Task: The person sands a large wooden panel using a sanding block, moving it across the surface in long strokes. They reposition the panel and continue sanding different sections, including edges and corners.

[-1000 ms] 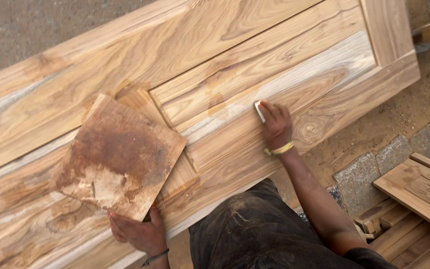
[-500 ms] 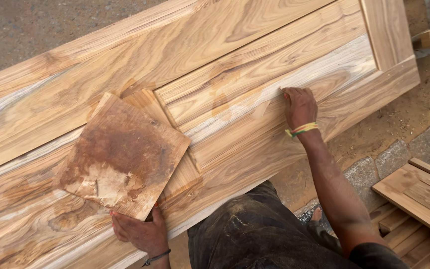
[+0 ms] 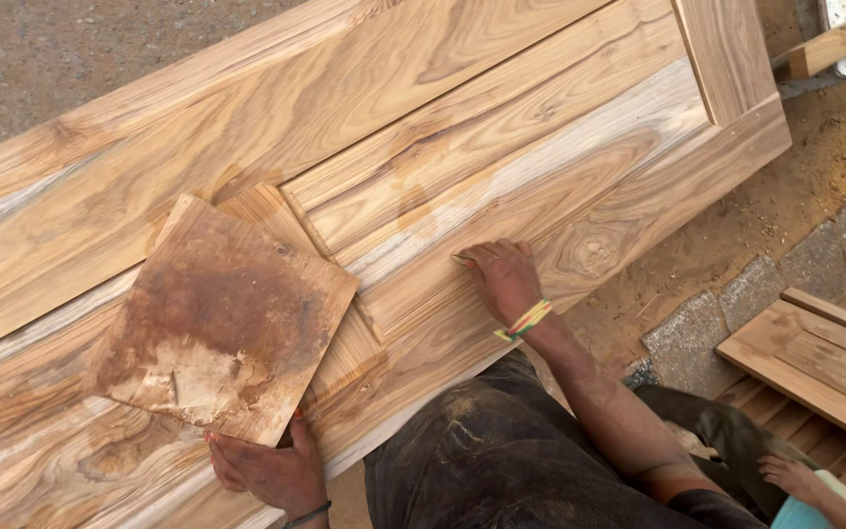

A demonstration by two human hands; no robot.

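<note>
On the left I see my left hand (image 3: 271, 470) gripping the near corner of a square stained board (image 3: 222, 318), fingers curled under its edge and thumb against the side; the board lies flat on the big wooden door (image 3: 462, 127), turned cornerwise. I judge it stiff, fairly light, rough, and best held by that bare corner. The door's long axis runs from lower left up to upper right; it looks heavy and rigid. Further right, my right hand (image 3: 506, 279) presses on the panel, fingers bent over a small flat scrap (image 3: 463, 260), mostly hidden, so its kind is unclear. Beyond the door's edge, wooden slats (image 3: 824, 358) lie on the sandy ground.
</note>
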